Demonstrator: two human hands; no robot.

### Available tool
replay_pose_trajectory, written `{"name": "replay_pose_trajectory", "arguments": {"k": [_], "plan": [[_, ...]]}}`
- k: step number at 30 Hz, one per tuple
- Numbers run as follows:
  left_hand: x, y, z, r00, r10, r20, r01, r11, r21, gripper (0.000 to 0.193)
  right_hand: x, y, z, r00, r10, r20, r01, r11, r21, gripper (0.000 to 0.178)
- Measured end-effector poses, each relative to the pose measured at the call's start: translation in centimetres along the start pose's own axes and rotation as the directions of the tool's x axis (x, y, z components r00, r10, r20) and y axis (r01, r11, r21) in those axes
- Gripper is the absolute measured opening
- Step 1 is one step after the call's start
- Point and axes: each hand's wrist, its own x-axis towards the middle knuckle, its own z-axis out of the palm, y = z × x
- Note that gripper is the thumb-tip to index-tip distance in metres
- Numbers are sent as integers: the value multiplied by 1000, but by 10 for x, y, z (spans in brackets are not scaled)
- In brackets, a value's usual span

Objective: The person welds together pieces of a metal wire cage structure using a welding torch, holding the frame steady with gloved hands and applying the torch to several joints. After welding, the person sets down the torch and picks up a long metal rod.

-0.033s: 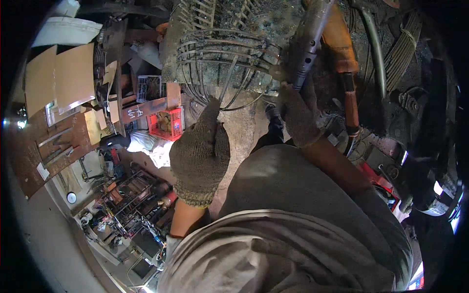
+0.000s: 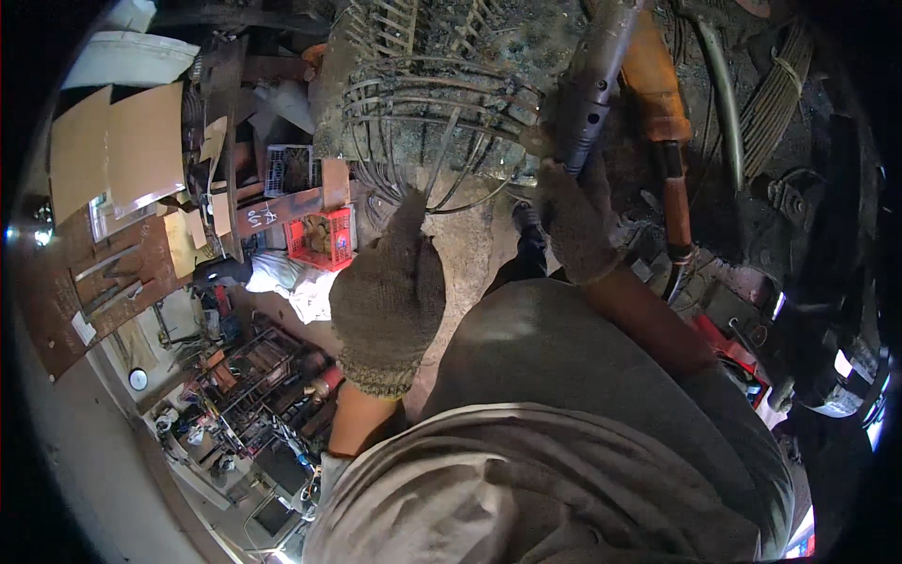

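At upper centre spreads a bent-rod frame (image 2: pixel 443 155), the left hand (image 2: pixel 390 296) narrowed at its lower edge, grip unclear from here, and toward upper right a grey tubular tool (image 2: pixel 592 99) the right hand (image 2: pixel 576 230) clasps, best, I'd say, firmly.

Curved rod frame (image 2: pixel 443 150) beside grey tool (image 2: pixel 598 85)

A plain pale-grey wall (image 2: pixel 85 442) is stretching along the lower left, while a flat reddish-brown panel (image 2: pixel 56 305) is showing above it, beside tan cardboard sheets (image 2: pixel 146 141). A rough tan-grey floor (image 2: pixel 465 252) is showing near the middle. A small white light (image 2: pixel 41 238) is glaring at the far left.
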Motion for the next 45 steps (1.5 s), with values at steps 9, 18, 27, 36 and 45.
{"name": "replay_pose_trajectory", "arguments": {"k": [9,18,27,36,45], "plan": [[-2,1,7,999,-36,-15,36,999,33,40,-7,-8,3,997,-67,24,69,996,-51,43],[-1,4,7,997,-70,22,72,994,-77,38,-2,-1,-11,997,3,76,9,987,-161,46],[-1,2,8,998,-60,22,63,978,-201,40,0,-3,0,1000,-4,15,4,999,-38,43],[-6,7,2,976,-180,126,203,959,-199,39,-3,-10,8,999,30,-14,-29,998,63,41],[-2,3,12,993,-105,53,113,977,-179,38,0,1,-2,999,35,-31,-34,999,35,45]]}}
